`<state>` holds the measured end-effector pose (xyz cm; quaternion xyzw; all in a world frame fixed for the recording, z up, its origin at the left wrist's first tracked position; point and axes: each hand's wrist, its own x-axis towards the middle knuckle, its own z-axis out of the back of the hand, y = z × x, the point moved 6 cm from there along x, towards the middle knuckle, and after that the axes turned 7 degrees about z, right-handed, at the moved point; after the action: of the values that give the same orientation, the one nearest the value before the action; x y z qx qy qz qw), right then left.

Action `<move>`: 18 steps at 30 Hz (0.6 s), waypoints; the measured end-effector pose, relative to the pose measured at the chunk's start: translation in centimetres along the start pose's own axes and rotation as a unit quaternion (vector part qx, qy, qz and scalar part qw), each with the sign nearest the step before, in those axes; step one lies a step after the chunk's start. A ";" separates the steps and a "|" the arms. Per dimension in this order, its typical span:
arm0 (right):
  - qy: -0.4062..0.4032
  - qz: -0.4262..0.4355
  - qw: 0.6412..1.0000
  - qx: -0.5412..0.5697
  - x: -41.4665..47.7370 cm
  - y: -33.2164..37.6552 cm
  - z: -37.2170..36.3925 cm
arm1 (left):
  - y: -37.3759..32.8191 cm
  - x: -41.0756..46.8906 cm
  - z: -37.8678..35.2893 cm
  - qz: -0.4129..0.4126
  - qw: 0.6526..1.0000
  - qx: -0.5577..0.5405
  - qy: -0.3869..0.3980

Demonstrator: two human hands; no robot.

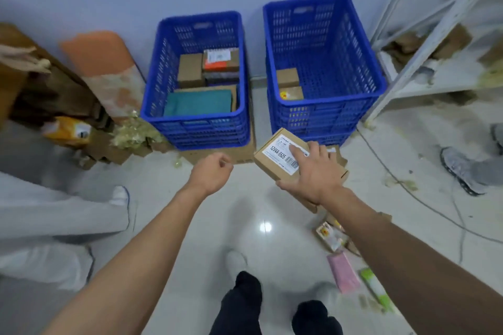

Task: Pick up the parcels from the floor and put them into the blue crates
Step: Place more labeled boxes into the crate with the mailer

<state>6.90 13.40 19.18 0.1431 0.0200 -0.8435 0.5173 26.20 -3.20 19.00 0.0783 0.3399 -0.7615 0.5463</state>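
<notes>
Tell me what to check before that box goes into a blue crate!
1. Grip: the right hand holds the cardboard box, fingers on top and thumb underneath. Ok.
2. Room: the right crate has only two small parcels at its left side; the rest of its floor is bare. Ok.
3. Path: the box is just in front of that crate, with nothing between them. Ok.
4. Spare hand: the left hand is curled and holds nothing. Ok.
5. How heavy or fragile the box is. Cannot tell.
6. Floor cleared: the pink parcel and others still lie there. Not ok.
</notes>
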 end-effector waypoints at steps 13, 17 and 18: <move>-0.066 0.076 0.994 -0.041 11.5 10.3 9.1 | 3.3 7.5 14.5 -0.011 0.995 -0.075 -0.066; -0.049 0.085 0.994 -0.037 14.9 9.5 9.6 | 1.4 10.3 14.6 -0.005 0.995 -0.082 -0.058; -0.044 0.088 0.995 -0.034 16.0 9.1 9.8 | 0.7 11.1 14.6 -0.004 0.996 -0.075 -0.053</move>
<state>5.99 -6.45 25.39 0.0888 0.0134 -0.7989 0.5948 26.14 -20.73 24.33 -0.0046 0.3673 -0.7390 0.5648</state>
